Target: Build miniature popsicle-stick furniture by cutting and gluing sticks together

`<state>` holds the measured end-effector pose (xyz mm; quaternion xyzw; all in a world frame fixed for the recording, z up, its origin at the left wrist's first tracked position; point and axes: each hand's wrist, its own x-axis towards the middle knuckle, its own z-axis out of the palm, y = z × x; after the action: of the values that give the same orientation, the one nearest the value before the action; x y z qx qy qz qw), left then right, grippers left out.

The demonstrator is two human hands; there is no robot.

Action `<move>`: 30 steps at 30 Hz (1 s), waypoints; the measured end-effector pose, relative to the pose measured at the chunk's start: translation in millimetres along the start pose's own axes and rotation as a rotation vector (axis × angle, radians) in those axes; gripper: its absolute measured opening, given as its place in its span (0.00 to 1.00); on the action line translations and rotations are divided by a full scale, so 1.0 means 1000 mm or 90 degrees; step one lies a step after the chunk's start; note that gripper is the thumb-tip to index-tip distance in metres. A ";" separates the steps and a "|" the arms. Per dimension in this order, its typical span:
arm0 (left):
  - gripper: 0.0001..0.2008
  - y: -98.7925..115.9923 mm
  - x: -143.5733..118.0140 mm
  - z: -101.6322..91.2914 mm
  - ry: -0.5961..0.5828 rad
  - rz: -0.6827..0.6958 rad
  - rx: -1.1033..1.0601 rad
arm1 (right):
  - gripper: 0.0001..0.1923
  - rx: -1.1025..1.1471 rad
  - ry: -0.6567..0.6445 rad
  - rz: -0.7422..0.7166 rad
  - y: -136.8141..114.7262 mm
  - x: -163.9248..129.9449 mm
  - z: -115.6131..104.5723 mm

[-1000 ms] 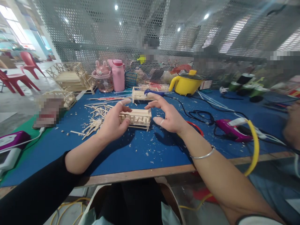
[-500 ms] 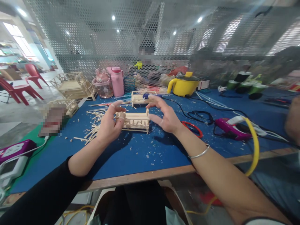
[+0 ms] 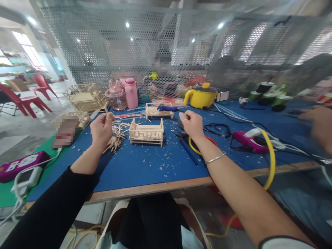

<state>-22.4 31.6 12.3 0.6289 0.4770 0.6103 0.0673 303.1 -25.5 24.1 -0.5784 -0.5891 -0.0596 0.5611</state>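
A small wooden-stick frame [image 3: 146, 133], like a miniature bench or bed, stands upright on the blue tabletop, touched by neither hand. My left hand [image 3: 102, 130] is raised to the left of it, fingers closed in a pinch beside a pile of loose wooden sticks [image 3: 115, 140]. What lies in that pinch is too small to tell. To the right, my right hand [image 3: 192, 124] is closed above the pliers [image 3: 187, 152]; its fingertips hide any held thing. Behind the frame, a blue-handled tool [image 3: 167, 108] with a black cord rests across a second stick frame [image 3: 153, 112].
Larger stick models [image 3: 84, 97] stand at the back left, beside a phone [image 3: 64, 133]. A pink flask [image 3: 131, 95] and a yellow pot [image 3: 203, 97] line the perforated screen. Cables and a purple power strip [image 3: 249, 141] lie right. Another person's hand [image 3: 320, 126] is at the far right.
Both hands have left the front stick frame and moved apart, left hand leftward, right hand rightward. Their fingers have closed. The frame's end posts and the pliers now show.
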 end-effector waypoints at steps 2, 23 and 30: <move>0.16 -0.002 -0.001 0.000 -0.008 -0.004 0.002 | 0.21 -0.018 0.006 0.004 0.005 0.001 0.001; 0.20 0.001 -0.008 0.008 -0.084 0.010 -0.044 | 0.27 0.142 -0.153 -0.089 -0.002 -0.004 0.002; 0.20 0.016 -0.014 0.009 -0.122 0.083 -0.041 | 0.32 0.129 -0.300 -0.271 -0.046 -0.023 0.001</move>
<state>-3.7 18.1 10.5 0.7115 0.4069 0.5653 0.0932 261.5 -54.2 33.4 -0.3815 -0.8132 0.0191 0.4391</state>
